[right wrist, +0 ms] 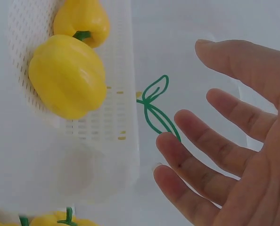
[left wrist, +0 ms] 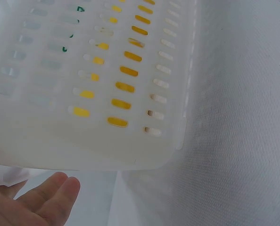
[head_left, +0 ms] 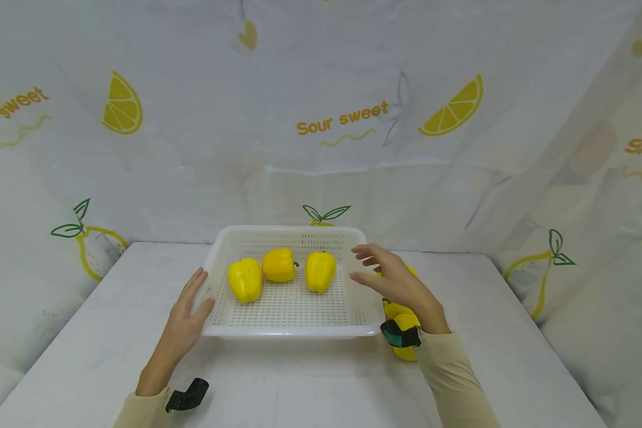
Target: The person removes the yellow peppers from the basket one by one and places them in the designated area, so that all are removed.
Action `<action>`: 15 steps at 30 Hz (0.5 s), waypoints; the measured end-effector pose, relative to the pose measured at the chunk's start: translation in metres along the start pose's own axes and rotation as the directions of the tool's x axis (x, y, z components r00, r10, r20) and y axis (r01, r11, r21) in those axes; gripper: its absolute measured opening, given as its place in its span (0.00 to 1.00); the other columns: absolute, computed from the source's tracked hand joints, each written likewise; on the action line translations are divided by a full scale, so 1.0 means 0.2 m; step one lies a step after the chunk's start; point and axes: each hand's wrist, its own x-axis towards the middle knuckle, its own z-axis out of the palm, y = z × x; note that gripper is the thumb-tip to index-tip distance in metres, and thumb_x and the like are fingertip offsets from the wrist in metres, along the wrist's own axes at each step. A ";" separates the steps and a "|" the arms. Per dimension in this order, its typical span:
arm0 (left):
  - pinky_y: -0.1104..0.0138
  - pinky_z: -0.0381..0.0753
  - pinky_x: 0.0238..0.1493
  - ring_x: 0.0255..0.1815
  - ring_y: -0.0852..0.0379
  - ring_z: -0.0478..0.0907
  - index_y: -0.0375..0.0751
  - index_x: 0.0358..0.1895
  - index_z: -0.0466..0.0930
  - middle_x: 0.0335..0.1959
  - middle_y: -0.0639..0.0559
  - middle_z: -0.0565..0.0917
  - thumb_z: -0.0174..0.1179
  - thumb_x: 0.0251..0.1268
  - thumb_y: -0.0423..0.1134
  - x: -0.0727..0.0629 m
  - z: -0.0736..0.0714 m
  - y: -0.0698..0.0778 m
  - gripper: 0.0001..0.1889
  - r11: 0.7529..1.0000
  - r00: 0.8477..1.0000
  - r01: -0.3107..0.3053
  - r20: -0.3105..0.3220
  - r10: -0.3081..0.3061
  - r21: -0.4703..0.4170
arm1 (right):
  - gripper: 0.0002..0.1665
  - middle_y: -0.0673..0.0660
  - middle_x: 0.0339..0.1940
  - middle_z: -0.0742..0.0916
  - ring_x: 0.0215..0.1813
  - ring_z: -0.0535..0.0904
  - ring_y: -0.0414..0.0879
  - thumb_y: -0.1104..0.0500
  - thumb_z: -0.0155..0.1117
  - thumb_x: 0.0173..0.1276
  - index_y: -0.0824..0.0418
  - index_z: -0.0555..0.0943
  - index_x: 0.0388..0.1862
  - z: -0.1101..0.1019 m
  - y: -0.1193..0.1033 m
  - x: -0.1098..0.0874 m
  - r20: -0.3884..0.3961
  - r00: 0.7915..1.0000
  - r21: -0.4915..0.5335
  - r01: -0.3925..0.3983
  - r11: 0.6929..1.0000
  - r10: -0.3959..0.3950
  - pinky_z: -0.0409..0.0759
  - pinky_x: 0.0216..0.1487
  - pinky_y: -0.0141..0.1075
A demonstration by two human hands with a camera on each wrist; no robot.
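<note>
Three yellow bell peppers lie in a white perforated plastic basket (head_left: 294, 331): a left one (head_left: 244, 280), a middle one (head_left: 279, 265) and a right one (head_left: 320, 271). At the basket's left side is my left hand (head_left: 184, 318), its fingers extended and right at the rim. My right hand (head_left: 393, 279) is over the basket's right edge, fingers spread and nothing held. In the right wrist view its palm faces a bell pepper (right wrist: 68, 77) in the basket. More yellow bell peppers (head_left: 405, 353) lie to the basket's right, partly hidden by the right forearm.
The white table (head_left: 299, 392) runs up to a hanging backdrop (head_left: 208, 148) printed with lemons and lettering. Black straps with devices sit on both wrists, the left device (head_left: 188, 396) and the right device (head_left: 400, 334).
</note>
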 end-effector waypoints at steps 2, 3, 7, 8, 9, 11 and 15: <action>0.33 0.50 0.74 0.80 0.30 0.45 0.31 0.77 0.53 0.81 0.36 0.48 0.51 0.73 0.34 0.00 0.00 0.00 0.32 1.000 1.000 0.000 0.000 0.000 -0.001 | 0.32 0.62 0.66 0.79 0.64 0.76 0.60 0.51 0.65 0.70 0.61 0.70 0.69 0.01 0.00 0.02 0.006 1.000 0.004 0.011 1.000 -0.011 0.75 0.67 0.56; 0.33 0.50 0.74 0.80 0.30 0.46 0.31 0.77 0.53 0.81 0.36 0.48 0.51 0.73 0.34 0.00 0.00 0.00 0.32 1.000 1.000 -0.001 -0.002 0.001 0.002 | 0.32 0.63 0.66 0.79 0.64 0.76 0.60 0.51 0.65 0.70 0.62 0.70 0.69 0.01 0.00 0.03 0.011 1.000 0.008 0.012 1.000 -0.012 0.75 0.67 0.56; 0.33 0.51 0.74 0.80 0.30 0.46 0.31 0.77 0.53 0.81 0.36 0.48 0.51 0.73 0.34 0.00 0.01 0.00 0.32 1.000 1.000 -0.003 -0.004 0.003 0.009 | 0.32 0.63 0.64 0.80 0.64 0.76 0.61 0.52 0.65 0.69 0.61 0.71 0.69 0.03 -0.01 0.08 0.030 1.000 0.022 0.008 1.000 -0.008 0.75 0.67 0.55; 0.33 0.51 0.74 0.80 0.30 0.46 0.31 0.77 0.53 0.81 0.36 0.48 0.51 0.73 0.34 0.00 0.01 -0.01 0.32 1.000 1.000 -0.003 -0.005 0.003 0.012 | 0.31 0.64 0.64 0.80 0.64 0.76 0.61 0.53 0.65 0.69 0.61 0.71 0.68 0.03 -0.01 0.09 0.036 0.999 0.029 0.006 1.000 -0.007 0.75 0.67 0.55; 0.33 0.50 0.74 0.80 0.30 0.46 0.31 0.77 0.53 0.81 0.36 0.48 0.51 0.73 0.34 0.00 0.01 -0.01 0.32 1.000 1.000 -0.003 -0.005 0.003 0.014 | 0.31 0.64 0.64 0.80 0.64 0.76 0.61 0.53 0.65 0.70 0.60 0.71 0.68 0.04 -0.01 0.10 0.039 0.999 0.034 0.004 0.999 -0.005 0.75 0.67 0.55; 0.33 0.50 0.74 0.80 0.30 0.45 0.31 0.76 0.53 0.81 0.36 0.48 0.51 0.73 0.34 0.00 0.01 -0.01 0.32 1.000 1.000 -0.004 -0.004 0.004 0.012 | 0.31 0.64 0.64 0.80 0.63 0.77 0.61 0.53 0.64 0.70 0.61 0.70 0.69 0.05 0.00 0.12 0.049 0.999 0.038 0.011 0.999 -0.013 0.76 0.67 0.55; 0.33 0.49 0.74 0.80 0.30 0.45 0.31 0.76 0.54 0.81 0.35 0.48 0.51 0.73 0.33 0.00 0.01 -0.01 0.32 1.000 1.000 -0.008 -0.008 0.008 0.014 | 0.31 0.65 0.64 0.79 0.63 0.77 0.61 0.52 0.63 0.71 0.61 0.70 0.69 0.07 0.00 0.15 0.057 0.998 0.053 0.008 0.999 -0.011 0.77 0.66 0.55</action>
